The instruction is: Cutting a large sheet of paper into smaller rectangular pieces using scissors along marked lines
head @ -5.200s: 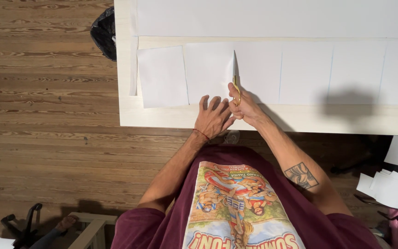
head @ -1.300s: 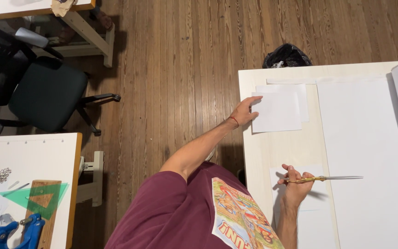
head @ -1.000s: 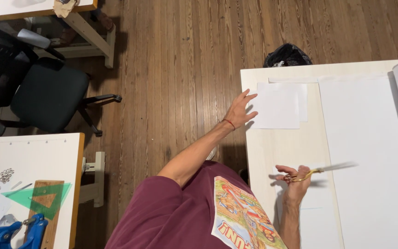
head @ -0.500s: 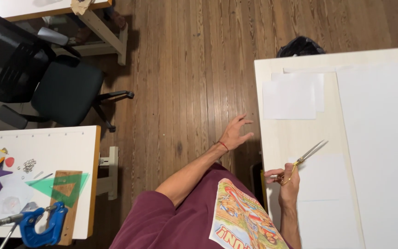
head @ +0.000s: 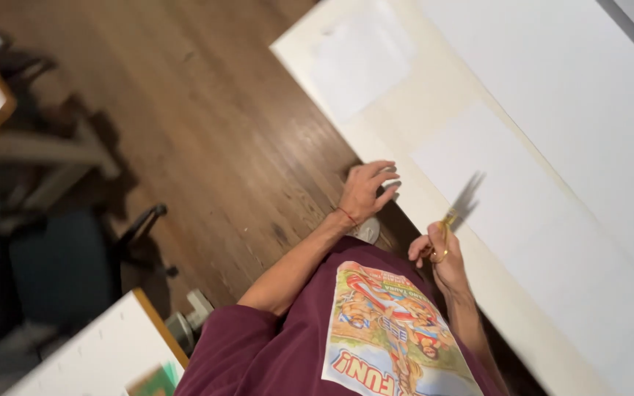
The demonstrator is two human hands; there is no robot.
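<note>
My right hand [head: 440, 253] grips gold-handled scissors [head: 458, 209], their blades blurred and pointing up over the edge of the white table [head: 434, 95]. My left hand [head: 367, 191] hovers empty with fingers spread just off the table's near edge, above the wood floor. White paper sheets [head: 504, 165] lie flat on the table beside the scissors, and a smaller stack of cut sheets [head: 361, 62] rests near the table's far corner.
A large white sheet [head: 574, 81] covers the table's far side. Brown wood floor [head: 207, 125] lies to the left. A dark office chair [head: 60, 271] stands at the left, and a second white table corner [head: 104, 352] shows at bottom left.
My left hand let go of the cut sheets at the table corner and drew back toward my body. The right hand swung the scissors from level to pointing up. The view tilted.
</note>
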